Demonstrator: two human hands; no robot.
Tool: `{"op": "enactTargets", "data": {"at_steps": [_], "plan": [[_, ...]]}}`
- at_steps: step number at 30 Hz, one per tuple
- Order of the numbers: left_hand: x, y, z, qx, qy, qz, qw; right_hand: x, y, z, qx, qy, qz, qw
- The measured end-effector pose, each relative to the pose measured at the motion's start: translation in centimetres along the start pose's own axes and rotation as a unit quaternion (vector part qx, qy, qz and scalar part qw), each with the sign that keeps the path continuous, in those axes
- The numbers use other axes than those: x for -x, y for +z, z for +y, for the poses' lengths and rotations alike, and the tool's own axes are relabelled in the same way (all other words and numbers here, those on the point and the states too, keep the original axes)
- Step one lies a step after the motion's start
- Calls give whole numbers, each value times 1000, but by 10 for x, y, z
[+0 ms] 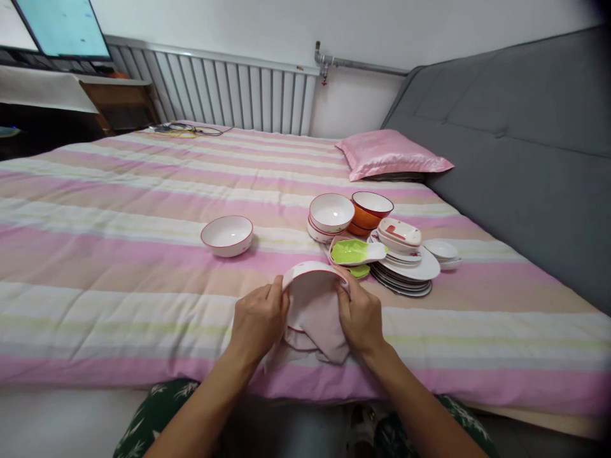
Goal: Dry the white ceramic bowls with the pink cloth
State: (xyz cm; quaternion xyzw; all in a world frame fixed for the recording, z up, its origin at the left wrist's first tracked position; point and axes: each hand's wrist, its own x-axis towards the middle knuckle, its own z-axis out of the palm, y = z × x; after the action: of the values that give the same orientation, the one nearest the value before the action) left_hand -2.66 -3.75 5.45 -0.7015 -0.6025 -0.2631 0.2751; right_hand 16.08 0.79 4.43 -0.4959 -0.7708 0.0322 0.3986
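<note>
Between my hands a white bowl (305,289) with a red rim is tipped on its side, its opening toward me. My left hand (260,318) grips the bowl's left edge, fingers curled over the rim. On the other side my right hand (360,315) is closed around the right edge, with a pale pink cloth (329,334) pressed there. The cloth covers part of the bowl's inside and hangs down to the bed. Another red-rimmed white bowl (228,236) stands upright to the left, apart from my hands.
Beyond my right hand sit stacked white bowls (332,213), orange bowls (372,205), green leaf-shaped spoons (353,252), a pile of plates (422,268) and small dishes (442,250). A pink pillow (391,152) lies by the grey headboard (506,127). Cables (186,129) lie on the striped bed (119,254).
</note>
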Motion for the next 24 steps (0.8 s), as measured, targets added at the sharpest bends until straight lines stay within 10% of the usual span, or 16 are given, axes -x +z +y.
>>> {"op": "enactTargets", "data": {"at_steps": [7, 16, 24], "plan": [[-1, -3, 2, 11, 94, -7, 996, -2, -2, 6, 32, -158, 39, 986], [-2, 2, 4, 35, -33, -159, 986, -5, -4, -1, -117, 29, -83, 989], [-6, 3, 1, 58, -162, -241, 955, -4, -10, -11, -23, 59, 6, 998]]}}
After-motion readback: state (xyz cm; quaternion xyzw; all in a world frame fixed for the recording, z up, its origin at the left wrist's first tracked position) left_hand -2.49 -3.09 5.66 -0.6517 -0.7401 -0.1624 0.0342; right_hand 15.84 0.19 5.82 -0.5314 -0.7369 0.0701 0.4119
